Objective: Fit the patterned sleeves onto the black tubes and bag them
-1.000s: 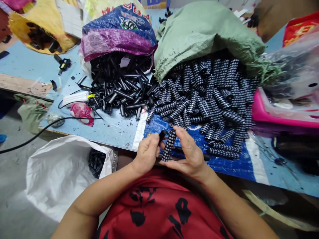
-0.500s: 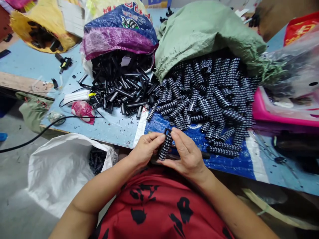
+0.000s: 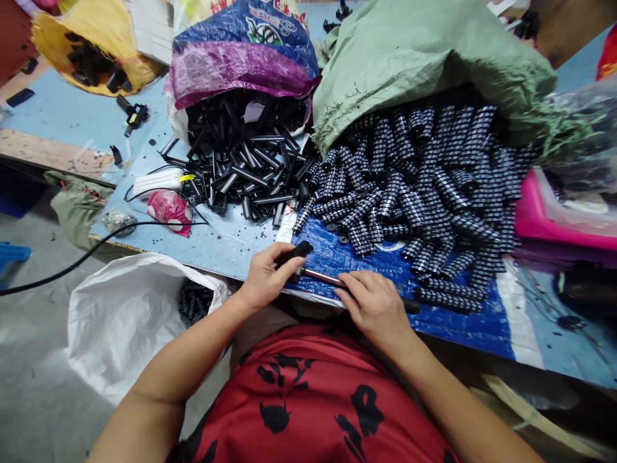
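Observation:
My left hand [image 3: 268, 275] is closed around a short black cylindrical piece [image 3: 303, 249], near the table's front edge. Only the piece's dark end shows past my fingers; the rest is hidden. My right hand [image 3: 375, 302] grips a long thin rod [image 3: 321, 276] with a shiny shaft and a dark thicker part running right. The rod's left end is beside the black piece; whether they touch is unclear. Beyond my right hand lies a large pile of black cylinders printed with white characters [image 3: 409, 199]. A heap of plain black tubes [image 3: 241, 167] is farther left.
A green woven sack [image 3: 434, 51] and a blue and purple sack [image 3: 241, 71] stand behind the piles. An open white sack [image 3: 110, 321] hangs below the table edge at left. A pink bin [image 3: 554, 218] is at right. A black cable [image 3: 120, 231] crosses the left side.
Both hands held the printed black cylinder between them. My right hand has let go of it and moved right onto the rod, while my left hand has shifted left with the piece.

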`<action>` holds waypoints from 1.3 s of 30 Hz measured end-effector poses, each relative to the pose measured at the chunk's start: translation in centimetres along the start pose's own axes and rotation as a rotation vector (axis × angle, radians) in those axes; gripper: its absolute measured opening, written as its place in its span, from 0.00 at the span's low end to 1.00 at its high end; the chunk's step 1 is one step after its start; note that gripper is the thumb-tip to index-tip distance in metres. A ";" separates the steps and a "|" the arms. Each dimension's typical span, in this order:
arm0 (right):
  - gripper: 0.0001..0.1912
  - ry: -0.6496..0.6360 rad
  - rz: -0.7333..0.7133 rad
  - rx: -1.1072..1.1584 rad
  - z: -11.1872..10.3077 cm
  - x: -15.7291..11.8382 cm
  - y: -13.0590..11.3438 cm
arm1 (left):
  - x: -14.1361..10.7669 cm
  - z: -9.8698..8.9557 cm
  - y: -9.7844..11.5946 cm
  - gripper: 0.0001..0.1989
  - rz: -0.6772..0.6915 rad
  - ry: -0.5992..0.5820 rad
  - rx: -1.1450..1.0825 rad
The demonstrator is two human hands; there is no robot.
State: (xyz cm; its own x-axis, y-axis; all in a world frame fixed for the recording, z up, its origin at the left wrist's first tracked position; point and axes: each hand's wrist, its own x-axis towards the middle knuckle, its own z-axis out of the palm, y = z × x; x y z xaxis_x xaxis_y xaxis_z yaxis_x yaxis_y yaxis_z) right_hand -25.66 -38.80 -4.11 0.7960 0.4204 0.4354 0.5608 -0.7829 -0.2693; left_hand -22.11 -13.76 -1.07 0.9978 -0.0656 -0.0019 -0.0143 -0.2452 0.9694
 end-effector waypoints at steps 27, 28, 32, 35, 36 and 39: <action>0.20 0.023 -0.296 0.294 -0.1 2.4 -2.1 | 5.6 -4.7 0.8 0.13 -0.108 -0.415 0.632; 0.21 0.050 -0.269 0.292 -0.4 2.2 -1.5 | 5.1 -6.3 1.5 0.12 -0.112 -0.440 0.643; 0.14 0.084 -0.133 0.090 -0.6 1.0 0.8 | 2.7 -14.4 3.6 0.15 -0.338 -0.811 0.577; 0.08 0.039 -0.091 0.016 0.5 1.0 1.0 | 2.1 -15.9 4.4 0.19 -0.257 -0.694 0.699; 0.07 0.022 -0.083 0.011 0.9 1.2 0.7 | 2.6 -15.0 4.4 0.19 -0.146 -0.571 0.754; 0.09 0.010 -0.064 -0.003 1.4 2.2 -0.7 | 5.7 -10.3 3.8 0.18 0.188 -0.181 0.951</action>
State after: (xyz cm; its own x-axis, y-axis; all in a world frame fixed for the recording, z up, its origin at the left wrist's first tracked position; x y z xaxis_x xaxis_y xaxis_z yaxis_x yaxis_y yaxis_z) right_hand -23.96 -36.63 -4.14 0.7564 0.4649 0.4601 0.6095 -0.7562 -0.2381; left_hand -15.85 -5.12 5.12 0.9504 -0.3107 0.0174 -0.2961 -0.8860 0.3568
